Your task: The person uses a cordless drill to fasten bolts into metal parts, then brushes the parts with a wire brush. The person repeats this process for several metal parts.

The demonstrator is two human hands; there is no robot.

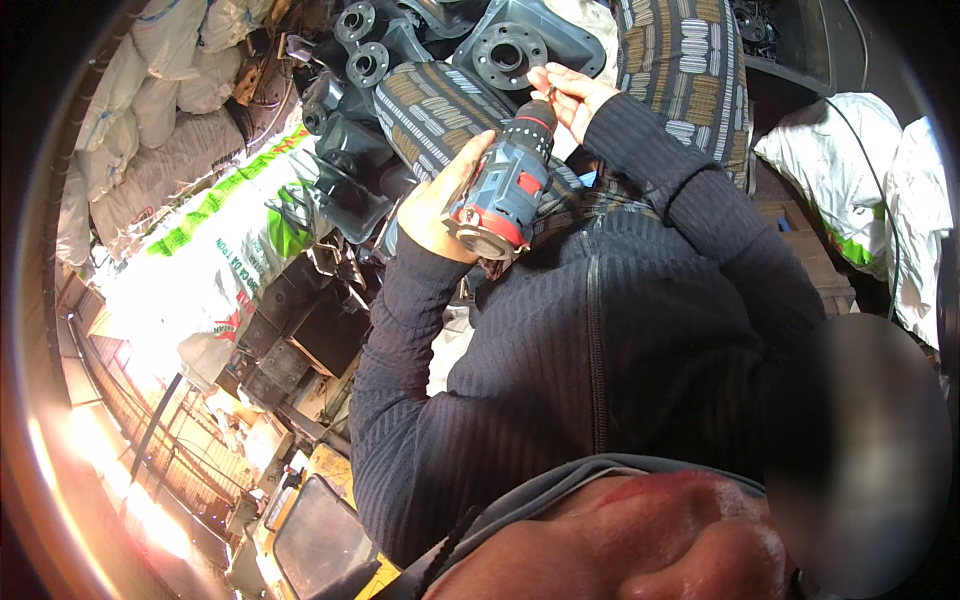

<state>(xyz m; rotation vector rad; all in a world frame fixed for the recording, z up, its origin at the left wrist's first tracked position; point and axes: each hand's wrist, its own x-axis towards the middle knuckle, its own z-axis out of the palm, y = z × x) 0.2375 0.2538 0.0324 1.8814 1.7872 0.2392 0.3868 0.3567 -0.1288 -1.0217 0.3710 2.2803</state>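
My left hand (437, 212) is wrapped round the body of a blue and red cordless drill (508, 190). The drill lies tilted above my lap, its red-ringed black chuck toward my other hand. At the chuck's tip, my right hand (575, 97) has thumb and finger pinched together. Something small seems to be between them, too small to name. Just beyond the fingers is a dark grey part with a round flange (505, 55), pierced with holes around a central opening.
Similar grey flanged parts (367, 64) are heaped beyond and left of my patterned trouser legs (690, 80). White and green sacks (235, 240) lie at the left, white sacks (835, 170) at the right. A dark cable (872, 165) hangs over the right sacks. A yellow-framed seat (320, 530) stands at lower left.
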